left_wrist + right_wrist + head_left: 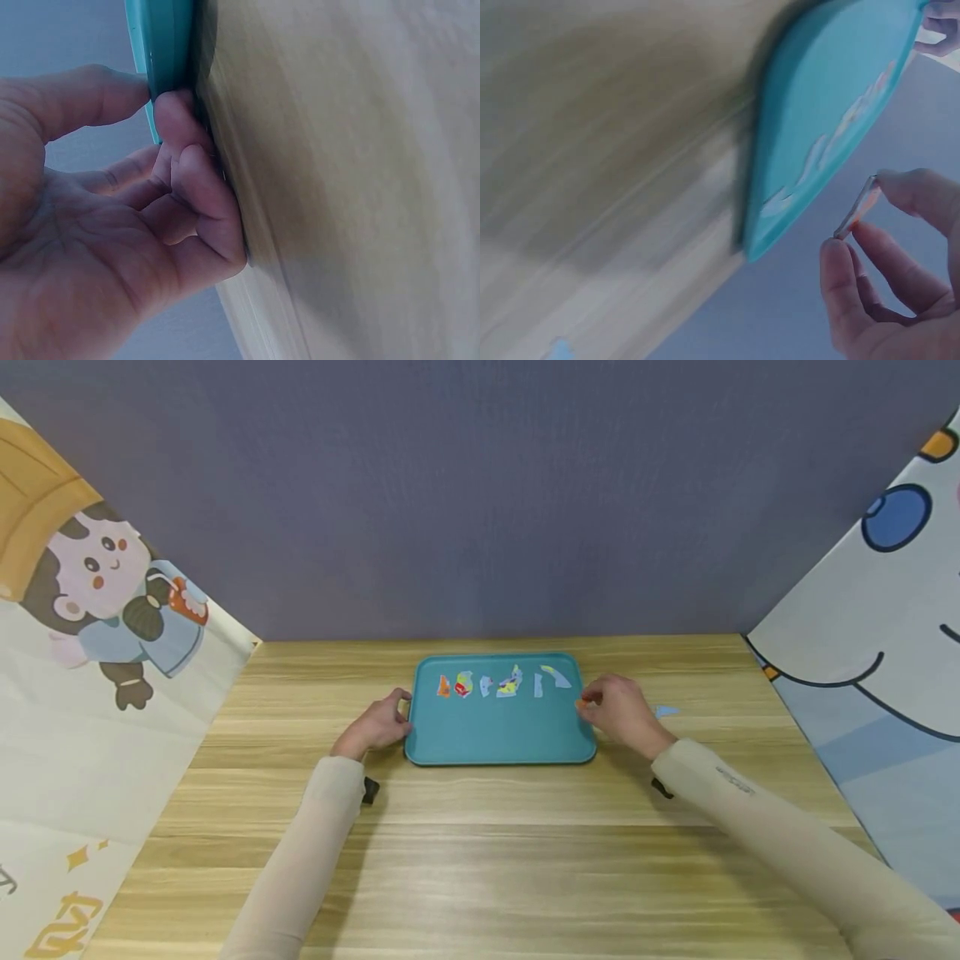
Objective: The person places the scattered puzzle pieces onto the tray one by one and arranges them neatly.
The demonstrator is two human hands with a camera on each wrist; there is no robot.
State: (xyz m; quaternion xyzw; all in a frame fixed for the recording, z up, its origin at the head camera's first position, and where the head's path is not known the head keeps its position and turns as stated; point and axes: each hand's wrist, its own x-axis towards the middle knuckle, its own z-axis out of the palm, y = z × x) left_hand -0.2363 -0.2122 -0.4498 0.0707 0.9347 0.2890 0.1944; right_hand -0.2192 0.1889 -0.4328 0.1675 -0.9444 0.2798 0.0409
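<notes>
A teal tray (495, 727) lies on the wooden table, with several small colourful flat pieces in a row along its far half. At its left edge my left hand (377, 722) grips the rim; in the left wrist view the thumb (112, 96) presses the outside and curled fingers (210, 195) tuck beneath. Over by the right edge, my right hand (621, 712) pinches a thin piece with orange on it (859, 208) between thumb and fingertips. The right wrist view shows that piece held edge-on, apart from the tray.
A light blue piece (666, 711) lies on the table (480, 860) to the right of my right hand. A grey-purple wall (480, 502) rises behind the tray, and panels with cartoon prints stand at both sides.
</notes>
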